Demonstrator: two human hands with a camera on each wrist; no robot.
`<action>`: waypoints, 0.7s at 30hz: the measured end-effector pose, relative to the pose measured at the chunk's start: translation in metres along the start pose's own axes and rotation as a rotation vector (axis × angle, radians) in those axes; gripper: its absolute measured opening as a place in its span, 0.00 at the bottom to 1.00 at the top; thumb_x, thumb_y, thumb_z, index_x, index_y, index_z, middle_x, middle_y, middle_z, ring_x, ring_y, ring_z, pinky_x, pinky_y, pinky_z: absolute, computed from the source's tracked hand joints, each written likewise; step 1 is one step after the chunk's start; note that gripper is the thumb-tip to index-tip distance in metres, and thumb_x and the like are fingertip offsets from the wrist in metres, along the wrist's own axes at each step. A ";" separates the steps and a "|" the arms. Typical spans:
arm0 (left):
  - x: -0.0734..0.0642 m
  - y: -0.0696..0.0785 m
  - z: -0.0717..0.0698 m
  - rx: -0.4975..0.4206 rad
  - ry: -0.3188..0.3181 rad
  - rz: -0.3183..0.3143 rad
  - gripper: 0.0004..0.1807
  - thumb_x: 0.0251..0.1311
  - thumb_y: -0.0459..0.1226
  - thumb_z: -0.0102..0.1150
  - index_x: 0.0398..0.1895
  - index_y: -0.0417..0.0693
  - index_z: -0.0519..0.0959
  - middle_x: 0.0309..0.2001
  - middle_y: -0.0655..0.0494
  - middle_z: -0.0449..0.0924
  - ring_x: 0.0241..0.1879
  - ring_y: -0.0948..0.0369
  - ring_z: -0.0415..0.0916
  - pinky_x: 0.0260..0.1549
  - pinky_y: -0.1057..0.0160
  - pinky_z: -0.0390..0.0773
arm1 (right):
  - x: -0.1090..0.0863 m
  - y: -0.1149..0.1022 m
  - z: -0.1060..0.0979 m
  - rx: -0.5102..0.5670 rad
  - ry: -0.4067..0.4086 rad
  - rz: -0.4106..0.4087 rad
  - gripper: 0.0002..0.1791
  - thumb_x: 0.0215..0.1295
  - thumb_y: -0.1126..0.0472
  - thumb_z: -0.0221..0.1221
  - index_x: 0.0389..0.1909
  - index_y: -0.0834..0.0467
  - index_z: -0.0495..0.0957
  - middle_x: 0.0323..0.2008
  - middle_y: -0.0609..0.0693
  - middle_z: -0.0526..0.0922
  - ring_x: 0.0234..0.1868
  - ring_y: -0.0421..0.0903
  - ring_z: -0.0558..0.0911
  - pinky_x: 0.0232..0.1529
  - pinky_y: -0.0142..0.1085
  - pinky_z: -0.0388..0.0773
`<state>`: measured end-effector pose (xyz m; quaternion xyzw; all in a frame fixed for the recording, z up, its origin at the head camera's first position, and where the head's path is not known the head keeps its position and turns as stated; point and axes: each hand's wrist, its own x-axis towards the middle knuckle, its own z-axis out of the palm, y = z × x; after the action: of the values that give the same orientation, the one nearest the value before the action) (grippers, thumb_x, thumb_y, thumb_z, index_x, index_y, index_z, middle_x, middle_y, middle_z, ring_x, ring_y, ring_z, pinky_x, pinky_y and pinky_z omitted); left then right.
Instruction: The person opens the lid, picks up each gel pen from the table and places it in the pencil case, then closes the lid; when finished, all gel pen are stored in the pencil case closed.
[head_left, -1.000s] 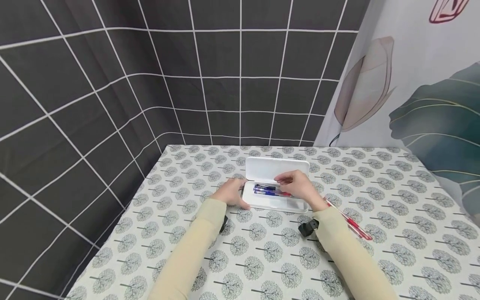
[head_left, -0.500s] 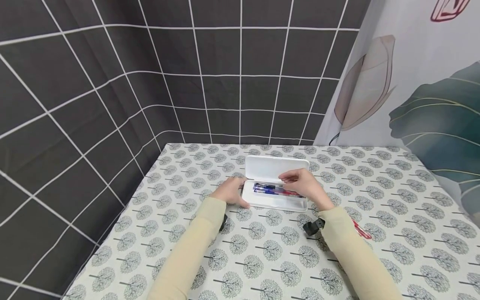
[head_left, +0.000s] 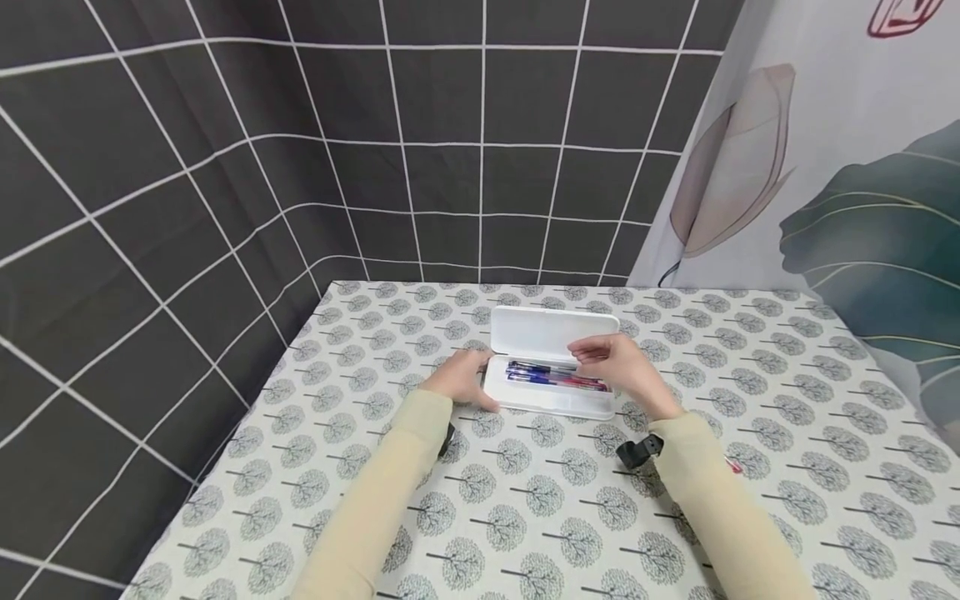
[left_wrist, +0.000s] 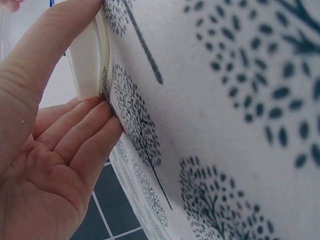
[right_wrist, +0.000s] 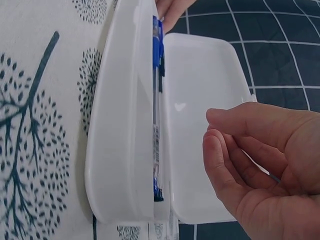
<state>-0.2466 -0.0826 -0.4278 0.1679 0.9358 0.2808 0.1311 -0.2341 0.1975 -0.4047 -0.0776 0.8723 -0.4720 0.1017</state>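
Note:
A white pencil case (head_left: 551,403) lies on the table with its lid (head_left: 528,332) raised at the back. Inside are several pens (head_left: 557,377), some with blue parts and some with red. My left hand (head_left: 457,379) holds the case's left end, thumb at the front and fingers behind; the left wrist view shows the fingertips against the case's end (left_wrist: 86,65). My right hand (head_left: 624,372) hovers over the case's right side in front of the lid. Its fingers are loosely bent, thumb close to the forefinger, and nothing shows between them in the right wrist view.
Part of a red pen (head_left: 733,465) shows beside the right sleeve (head_left: 712,492), which hides the rest of it. A tree-patterned cloth (head_left: 525,517) covers the table. A dark gridded curtain (head_left: 442,183) hangs behind it.
My right hand has let go of a red pen in the case and drawn up and right. The right sleeve now covers most of the red pens on the table. My left hand has stayed put.

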 end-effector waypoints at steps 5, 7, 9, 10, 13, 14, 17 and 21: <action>-0.001 0.001 -0.001 0.006 -0.001 0.002 0.54 0.30 0.41 0.83 0.68 0.44 0.69 0.63 0.49 0.76 0.61 0.52 0.74 0.67 0.53 0.68 | -0.002 0.001 -0.006 0.014 -0.001 0.000 0.26 0.56 0.70 0.65 0.58 0.63 0.76 0.56 0.62 0.80 0.55 0.55 0.80 0.56 0.38 0.80; -0.001 0.001 -0.002 0.000 -0.001 0.004 0.54 0.30 0.41 0.83 0.68 0.44 0.68 0.63 0.49 0.75 0.61 0.52 0.73 0.67 0.53 0.68 | -0.004 0.002 -0.008 0.020 0.004 -0.009 0.26 0.56 0.71 0.64 0.58 0.64 0.76 0.56 0.63 0.79 0.55 0.56 0.80 0.55 0.36 0.80; -0.001 0.001 -0.002 -0.009 -0.004 0.001 0.53 0.30 0.41 0.83 0.68 0.45 0.69 0.62 0.50 0.76 0.60 0.53 0.74 0.67 0.54 0.68 | -0.005 0.004 -0.011 0.019 0.009 -0.024 0.26 0.56 0.71 0.64 0.58 0.65 0.76 0.56 0.63 0.80 0.55 0.57 0.80 0.53 0.35 0.81; -0.001 0.001 -0.001 -0.012 -0.005 0.000 0.53 0.30 0.41 0.83 0.67 0.45 0.69 0.62 0.51 0.77 0.59 0.54 0.75 0.66 0.54 0.69 | -0.006 0.005 -0.013 0.011 0.011 -0.039 0.26 0.56 0.71 0.64 0.58 0.65 0.76 0.55 0.64 0.80 0.54 0.57 0.80 0.53 0.35 0.81; 0.000 0.000 -0.001 -0.020 -0.005 -0.008 0.52 0.29 0.41 0.83 0.66 0.46 0.71 0.60 0.52 0.78 0.56 0.56 0.76 0.65 0.54 0.70 | -0.009 0.008 -0.016 -0.025 0.018 -0.047 0.25 0.57 0.69 0.65 0.57 0.64 0.77 0.54 0.63 0.81 0.52 0.55 0.82 0.52 0.36 0.82; 0.000 0.000 -0.001 -0.026 -0.007 -0.009 0.51 0.29 0.40 0.83 0.66 0.47 0.71 0.59 0.53 0.79 0.55 0.56 0.76 0.64 0.55 0.71 | -0.009 0.010 -0.018 -0.035 0.016 -0.041 0.25 0.57 0.69 0.65 0.57 0.64 0.77 0.54 0.63 0.81 0.52 0.54 0.82 0.52 0.36 0.81; 0.000 -0.001 -0.001 -0.034 -0.008 -0.006 0.51 0.29 0.40 0.83 0.66 0.47 0.71 0.57 0.53 0.80 0.51 0.57 0.77 0.62 0.55 0.73 | -0.012 0.015 -0.021 -0.052 0.014 -0.019 0.25 0.57 0.67 0.65 0.57 0.62 0.77 0.54 0.61 0.82 0.51 0.52 0.82 0.54 0.37 0.81; -0.001 -0.001 -0.001 -0.042 -0.010 -0.006 0.51 0.29 0.40 0.83 0.66 0.46 0.71 0.55 0.53 0.80 0.48 0.58 0.77 0.60 0.55 0.74 | -0.015 0.019 -0.027 -0.046 0.016 0.002 0.25 0.57 0.66 0.66 0.58 0.62 0.77 0.54 0.61 0.81 0.52 0.52 0.82 0.52 0.34 0.81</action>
<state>-0.2465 -0.0836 -0.4275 0.1636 0.9295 0.2994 0.1403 -0.2267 0.2330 -0.4045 -0.0753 0.8837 -0.4524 0.0931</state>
